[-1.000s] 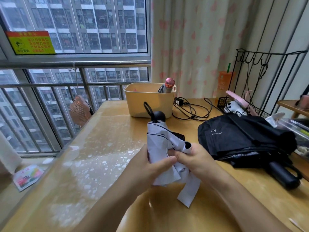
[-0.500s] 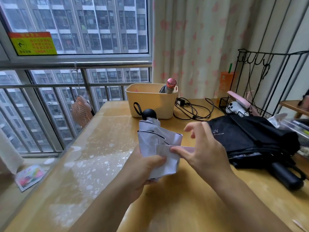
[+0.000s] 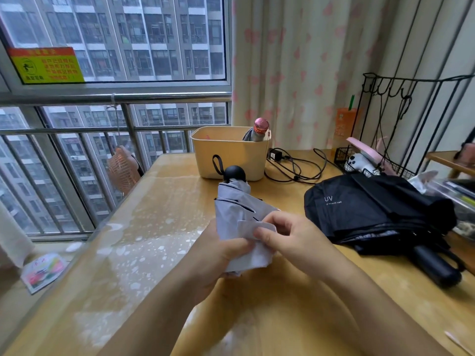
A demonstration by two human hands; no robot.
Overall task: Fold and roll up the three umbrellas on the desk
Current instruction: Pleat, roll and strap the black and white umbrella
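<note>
A light grey folding umbrella (image 3: 236,209) with a black round handle and loop is held upright above the wooden desk (image 3: 159,227). My left hand (image 3: 218,258) grips its lower body from the left. My right hand (image 3: 288,240) pinches its closing strap against the rolled cloth. A black umbrella (image 3: 372,211) marked "UV" lies loosely folded on the desk to the right, its handle pointing toward me. A third umbrella (image 3: 257,131) with a pink tip stands in the beige basket (image 3: 226,158) at the back.
Black cables (image 3: 295,165) lie behind the black umbrella. A wire rack (image 3: 401,119) with small items stands at the back right. A window with a metal railing runs along the left; a curtain hangs behind the desk.
The strap hung loose below the grey umbrella a second ago. My right hand has since brought it round the cloth and now pinches it closer to the roll.
</note>
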